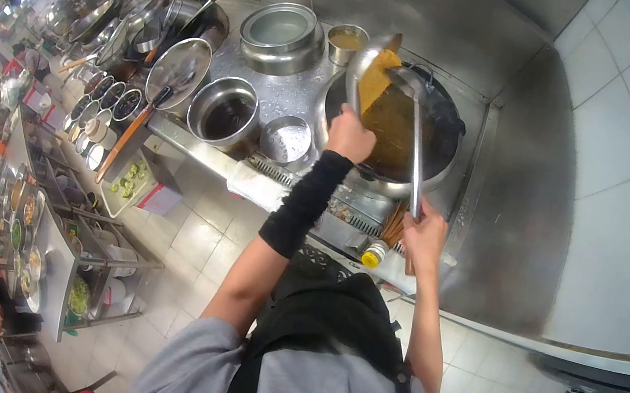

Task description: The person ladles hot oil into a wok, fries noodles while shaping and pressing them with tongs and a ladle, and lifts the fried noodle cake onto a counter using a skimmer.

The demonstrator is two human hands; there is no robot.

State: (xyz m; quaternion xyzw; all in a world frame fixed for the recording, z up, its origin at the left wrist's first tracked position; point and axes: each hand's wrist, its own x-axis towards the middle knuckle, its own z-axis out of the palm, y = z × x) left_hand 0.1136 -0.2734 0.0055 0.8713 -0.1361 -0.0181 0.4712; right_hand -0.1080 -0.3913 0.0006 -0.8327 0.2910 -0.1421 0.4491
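Note:
My left hand (352,134), below a black wrist sleeve, grips the rim of a metal bowl (354,78) tipped steeply over the wok (448,123). Yellow-orange food (374,83) lies against the bowl's inner side and hangs toward the wok; whether it is liquid or solid I cannot tell. Closed round the long handle of a metal ladle (417,155) is my right hand (424,236). The ladle's head is beside the bowl's mouth, above the wok. Brownish liquid (397,131) fills much of the wok.
Left of the wok stand a large metal pot (275,61), a pot of dark liquid (218,126), a small metal bowl (285,140) and a cup of yellowish liquid (345,50). A long-handled strainer (177,74) lies further left. A yellow-capped bottle (373,255) is near my right hand.

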